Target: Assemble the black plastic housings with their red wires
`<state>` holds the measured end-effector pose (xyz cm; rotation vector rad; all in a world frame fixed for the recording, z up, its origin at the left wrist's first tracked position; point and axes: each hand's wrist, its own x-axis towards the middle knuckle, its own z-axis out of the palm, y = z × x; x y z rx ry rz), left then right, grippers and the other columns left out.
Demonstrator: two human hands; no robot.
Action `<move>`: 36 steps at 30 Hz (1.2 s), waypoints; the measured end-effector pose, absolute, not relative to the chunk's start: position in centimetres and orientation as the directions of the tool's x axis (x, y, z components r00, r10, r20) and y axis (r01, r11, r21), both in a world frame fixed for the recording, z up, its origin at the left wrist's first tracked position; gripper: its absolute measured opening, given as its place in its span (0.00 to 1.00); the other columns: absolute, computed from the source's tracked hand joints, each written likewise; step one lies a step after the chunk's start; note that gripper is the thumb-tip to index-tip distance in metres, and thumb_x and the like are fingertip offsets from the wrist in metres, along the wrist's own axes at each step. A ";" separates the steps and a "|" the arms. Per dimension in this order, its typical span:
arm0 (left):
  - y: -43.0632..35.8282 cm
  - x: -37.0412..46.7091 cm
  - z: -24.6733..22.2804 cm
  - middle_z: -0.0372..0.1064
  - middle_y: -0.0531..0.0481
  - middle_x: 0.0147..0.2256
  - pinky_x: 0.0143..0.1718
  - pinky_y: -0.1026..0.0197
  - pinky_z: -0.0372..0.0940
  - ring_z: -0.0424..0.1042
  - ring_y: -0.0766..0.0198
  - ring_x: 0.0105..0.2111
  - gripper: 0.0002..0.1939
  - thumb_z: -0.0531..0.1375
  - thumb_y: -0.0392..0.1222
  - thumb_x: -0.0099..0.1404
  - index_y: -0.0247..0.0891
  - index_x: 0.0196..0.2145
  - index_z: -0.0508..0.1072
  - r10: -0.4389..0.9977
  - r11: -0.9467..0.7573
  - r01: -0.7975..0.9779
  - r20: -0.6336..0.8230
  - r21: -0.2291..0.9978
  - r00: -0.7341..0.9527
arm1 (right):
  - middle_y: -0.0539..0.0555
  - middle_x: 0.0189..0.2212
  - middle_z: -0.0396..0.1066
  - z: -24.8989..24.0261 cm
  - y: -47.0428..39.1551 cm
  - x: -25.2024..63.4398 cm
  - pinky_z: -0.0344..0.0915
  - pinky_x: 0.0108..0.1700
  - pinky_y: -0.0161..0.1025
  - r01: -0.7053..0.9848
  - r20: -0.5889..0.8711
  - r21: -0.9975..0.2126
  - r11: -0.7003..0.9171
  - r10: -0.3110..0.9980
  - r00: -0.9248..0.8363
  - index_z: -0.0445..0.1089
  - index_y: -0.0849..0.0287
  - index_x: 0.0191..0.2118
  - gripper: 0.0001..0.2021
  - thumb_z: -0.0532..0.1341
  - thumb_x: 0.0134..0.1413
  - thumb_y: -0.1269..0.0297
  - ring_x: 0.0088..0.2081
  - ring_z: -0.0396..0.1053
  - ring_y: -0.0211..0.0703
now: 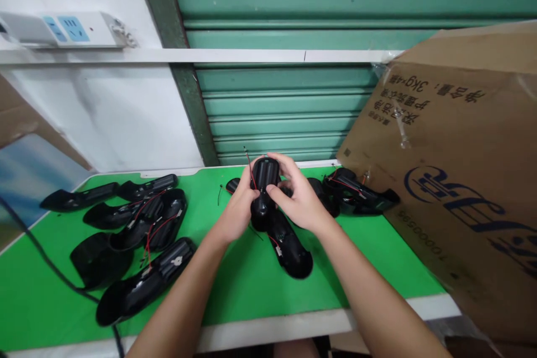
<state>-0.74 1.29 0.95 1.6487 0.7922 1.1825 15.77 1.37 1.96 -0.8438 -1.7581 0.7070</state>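
Observation:
A glossy black plastic housing (265, 174) with a red wire stands upright between my two hands at the middle of the green table. My left hand (240, 206) grips its left side, thumb on the front. On the right side, my right hand (297, 197) holds it, with the thumb pressed near its middle and the fingers curled behind. Beneath and just in front lies another black housing (296, 254), its rounded end toward the lower right, with a red wire and small white connector.
Several black housings (138, 291) with red wires lie on the green table (235, 305) at the left. More housings (361, 196) lie at the right, beside a large cardboard box (470, 179). A black cable (46, 268) crosses the left edge. A green shutter (285, 100) stands behind.

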 end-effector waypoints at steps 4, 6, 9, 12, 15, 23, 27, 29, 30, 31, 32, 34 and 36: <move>1.4 -0.7 0.7 0.55 0.46 0.68 0.68 0.54 0.54 0.57 0.53 0.67 0.37 0.51 0.37 0.61 0.38 0.68 0.54 0.874 -0.361 -0.048 0.356 0.931 0.330 | 0.59 0.59 0.68 2.2 1.0 15.8 0.73 0.43 0.38 0.177 0.474 -0.827 0.533 0.831 -0.290 0.56 0.54 0.65 0.30 0.58 0.57 0.71 0.57 0.70 0.47; 1.5 -0.7 0.6 0.54 0.46 0.68 0.68 0.53 0.54 0.56 0.52 0.67 0.38 0.52 0.37 0.59 0.39 0.68 0.53 0.880 -0.340 -0.033 0.331 0.940 0.341 | 0.59 0.58 0.68 2.2 1.0 15.8 0.74 0.41 0.37 0.181 0.451 -0.838 0.515 0.840 -0.301 0.55 0.54 0.65 0.31 0.58 0.56 0.72 0.55 0.71 0.47; 1.4 -0.6 0.8 0.54 0.45 0.68 0.67 0.52 0.55 0.57 0.52 0.66 0.38 0.52 0.38 0.59 0.39 0.68 0.53 0.889 -0.315 0.005 0.293 0.949 0.351 | 0.59 0.57 0.68 1.9 1.0 15.9 0.74 0.38 0.37 0.218 0.438 -0.833 0.509 0.847 -0.303 0.54 0.53 0.65 0.31 0.58 0.55 0.72 0.52 0.73 0.47; 1.1 -0.5 1.1 0.58 0.44 0.66 0.66 0.52 0.57 0.60 0.52 0.64 0.36 0.51 0.40 0.60 0.37 0.67 0.54 0.903 -0.302 0.088 0.255 0.949 0.344 | 0.58 0.51 0.71 1.5 1.2 16.0 0.75 0.36 0.37 0.247 0.434 -0.824 0.510 0.848 -0.303 0.53 0.52 0.65 0.32 0.58 0.55 0.73 0.45 0.75 0.45; 0.8 -0.2 1.2 0.60 0.44 0.64 0.66 0.53 0.57 0.61 0.53 0.63 0.33 0.49 0.41 0.63 0.37 0.66 0.55 0.909 -0.319 0.173 0.249 0.932 0.334 | 0.54 0.44 0.72 1.3 1.2 16.1 0.75 0.35 0.38 0.257 0.441 -0.814 0.520 0.843 -0.309 0.53 0.52 0.65 0.32 0.58 0.54 0.74 0.38 0.75 0.43; 0.7 -0.2 0.9 0.58 0.41 0.65 0.69 0.54 0.51 0.57 0.55 0.66 0.30 0.48 0.42 0.71 0.35 0.68 0.51 0.873 -0.386 0.200 0.287 0.901 0.394 | 0.53 0.40 0.72 1.7 1.2 16.8 0.75 0.34 0.38 0.285 0.408 -0.806 0.519 0.835 -0.369 0.53 0.52 0.66 0.32 0.57 0.57 0.73 0.32 0.74 0.41; 0.6 -0.3 0.8 0.57 0.40 0.65 0.69 0.53 0.51 0.55 0.55 0.67 0.29 0.48 0.41 0.73 0.35 0.69 0.50 0.867 -0.399 0.206 0.295 0.893 0.401 | 0.53 0.41 0.72 1.4 1.2 16.9 0.75 0.35 0.39 0.329 0.417 -0.768 0.549 0.820 -0.392 0.49 0.52 0.69 0.32 0.56 0.61 0.72 0.32 0.73 0.41; 0.7 -0.4 0.8 0.58 0.41 0.64 0.69 0.53 0.52 0.56 0.55 0.66 0.29 0.48 0.41 0.73 0.35 0.69 0.51 0.870 -0.397 0.212 0.292 0.893 0.398 | 0.55 0.44 0.71 1.3 1.2 16.8 0.76 0.38 0.39 0.321 0.410 -0.776 0.542 0.821 -0.397 0.47 0.53 0.69 0.32 0.55 0.62 0.71 0.34 0.74 0.41; 0.7 -0.4 0.8 0.59 0.41 0.63 0.69 0.53 0.53 0.56 0.55 0.66 0.29 0.48 0.41 0.72 0.35 0.68 0.51 0.871 -0.395 0.213 0.291 0.893 0.397 | 0.56 0.47 0.71 1.3 1.1 16.7 0.76 0.40 0.40 0.317 0.406 -0.780 0.539 0.823 -0.398 0.47 0.53 0.69 0.32 0.55 0.62 0.70 0.36 0.74 0.41; 0.7 -0.5 0.8 0.59 0.41 0.63 0.68 0.53 0.53 0.57 0.55 0.66 0.29 0.48 0.41 0.72 0.36 0.68 0.52 0.871 -0.394 0.212 0.290 0.894 0.396 | 0.57 0.49 0.70 1.3 1.1 16.6 0.76 0.43 0.40 0.316 0.406 -0.781 0.538 0.823 -0.398 0.47 0.53 0.69 0.31 0.55 0.62 0.70 0.39 0.74 0.41; 0.7 -0.5 0.8 0.60 0.42 0.62 0.68 0.52 0.53 0.57 0.55 0.65 0.29 0.48 0.41 0.72 0.36 0.68 0.52 0.872 -0.392 0.210 0.289 0.896 0.396 | 0.58 0.52 0.68 1.3 1.0 16.6 0.75 0.46 0.41 0.317 0.408 -0.780 0.539 0.823 -0.395 0.47 0.53 0.69 0.31 0.55 0.62 0.70 0.42 0.74 0.42; 0.7 -0.5 0.8 0.61 0.42 0.62 0.68 0.52 0.53 0.58 0.55 0.65 0.28 0.48 0.41 0.72 0.36 0.68 0.52 0.871 -0.390 0.204 0.288 0.898 0.397 | 0.59 0.55 0.66 1.5 0.9 16.4 0.74 0.52 0.43 0.320 0.412 -0.780 0.538 0.826 -0.385 0.47 0.53 0.68 0.31 0.55 0.62 0.71 0.49 0.72 0.43; 0.6 -0.4 0.9 0.61 0.41 0.62 0.68 0.53 0.53 0.58 0.55 0.65 0.28 0.47 0.41 0.72 0.36 0.67 0.52 0.871 -0.390 0.203 0.288 0.898 0.397 | 0.59 0.55 0.65 1.6 0.8 16.3 0.73 0.51 0.42 0.320 0.402 -0.790 0.523 0.836 -0.374 0.47 0.53 0.68 0.31 0.55 0.62 0.71 0.50 0.72 0.44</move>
